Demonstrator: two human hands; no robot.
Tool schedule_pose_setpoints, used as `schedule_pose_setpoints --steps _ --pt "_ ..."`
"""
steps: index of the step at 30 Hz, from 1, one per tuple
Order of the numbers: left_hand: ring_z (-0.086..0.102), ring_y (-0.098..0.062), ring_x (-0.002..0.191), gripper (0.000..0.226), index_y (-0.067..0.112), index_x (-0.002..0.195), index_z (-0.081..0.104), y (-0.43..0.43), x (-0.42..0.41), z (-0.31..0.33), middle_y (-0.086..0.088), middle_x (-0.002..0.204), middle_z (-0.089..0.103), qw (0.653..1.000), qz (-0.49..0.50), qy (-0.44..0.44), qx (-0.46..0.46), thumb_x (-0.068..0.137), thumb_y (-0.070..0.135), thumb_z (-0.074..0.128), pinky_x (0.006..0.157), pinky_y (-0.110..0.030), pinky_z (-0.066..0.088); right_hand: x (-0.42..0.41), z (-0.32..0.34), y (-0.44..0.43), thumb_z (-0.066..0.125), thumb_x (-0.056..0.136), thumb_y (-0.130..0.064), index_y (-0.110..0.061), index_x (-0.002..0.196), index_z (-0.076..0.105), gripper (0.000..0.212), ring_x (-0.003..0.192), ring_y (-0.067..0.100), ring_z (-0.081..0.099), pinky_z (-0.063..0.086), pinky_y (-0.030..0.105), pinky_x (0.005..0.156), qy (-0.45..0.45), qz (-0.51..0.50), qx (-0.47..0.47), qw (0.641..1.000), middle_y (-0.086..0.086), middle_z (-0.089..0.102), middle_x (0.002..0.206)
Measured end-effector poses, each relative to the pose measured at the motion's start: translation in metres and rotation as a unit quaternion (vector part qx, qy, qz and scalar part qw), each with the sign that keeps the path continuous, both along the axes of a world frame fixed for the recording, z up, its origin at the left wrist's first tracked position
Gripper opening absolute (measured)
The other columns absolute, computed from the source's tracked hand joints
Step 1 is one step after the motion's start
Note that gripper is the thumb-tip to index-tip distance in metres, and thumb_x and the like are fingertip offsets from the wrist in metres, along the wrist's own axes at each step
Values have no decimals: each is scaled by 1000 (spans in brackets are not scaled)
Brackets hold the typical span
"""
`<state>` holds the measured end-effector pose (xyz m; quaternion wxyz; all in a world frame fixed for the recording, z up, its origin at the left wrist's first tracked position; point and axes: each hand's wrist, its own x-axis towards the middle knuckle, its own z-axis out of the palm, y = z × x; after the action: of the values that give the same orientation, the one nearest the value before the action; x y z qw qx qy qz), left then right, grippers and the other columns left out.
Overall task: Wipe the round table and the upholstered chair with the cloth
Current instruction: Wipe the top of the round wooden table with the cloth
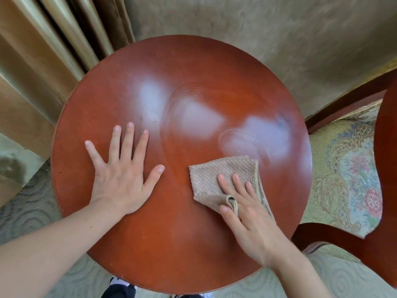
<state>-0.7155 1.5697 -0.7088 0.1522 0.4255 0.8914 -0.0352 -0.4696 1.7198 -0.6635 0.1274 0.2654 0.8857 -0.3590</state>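
A round reddish-brown wooden table fills the middle of the view, its glossy top showing pale reflections and curved wipe streaks. My left hand lies flat on the left part of the top, fingers spread, holding nothing. My right hand presses a folded beige woven cloth onto the right front part of the table, a fold of it pinched between thumb and forefinger. At the right stands the upholstered chair, with a floral seat and dark red wooden frame.
Gold-brown curtains hang at the left behind the table. A beige wall runs along the back. Patterned pale carpet covers the floor. The chair's wooden arm sits close to the table's right edge. My shoes show below the table.
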Motion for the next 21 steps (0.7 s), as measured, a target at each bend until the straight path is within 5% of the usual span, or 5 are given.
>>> schedule_pose_setpoints --steps 4,6,11,21 --pt "4 -37 155 82 16 160 11 0 1 1 -16 168 8 1000 0 -2 -2 97 67 3 110 -80 8 16 -1 -51 22 99 -48 -66 143 -10 58 149 3 -18 -11 34 121 4 -83 -16 996 -17 2 165" --pt "4 -37 155 82 16 160 10 0 0 0 -16 168 8 1000 1 0 -2 97 67 3 110 -80 8 11 -4 -78 21 99 -46 -66 142 -18 61 150 11 -19 -11 38 119 13 -85 1 996 -10 -1 165" --pt "3 -37 155 82 17 160 8 1 0 1 -16 168 7 1000 -1 2 -7 96 67 1 110 -80 9 -25 -12 -99 1 97 -55 -51 151 -5 55 144 13 -38 -23 40 116 -22 -124 -3 992 -27 -34 156" --pt "4 -37 155 81 17 160 12 0 -3 -2 -16 168 8 1000 -3 -3 -4 97 67 5 111 -80 7 -114 -35 24 3 93 -52 -42 156 4 64 151 22 -23 -21 40 118 -26 -126 95 987 -11 -10 167"
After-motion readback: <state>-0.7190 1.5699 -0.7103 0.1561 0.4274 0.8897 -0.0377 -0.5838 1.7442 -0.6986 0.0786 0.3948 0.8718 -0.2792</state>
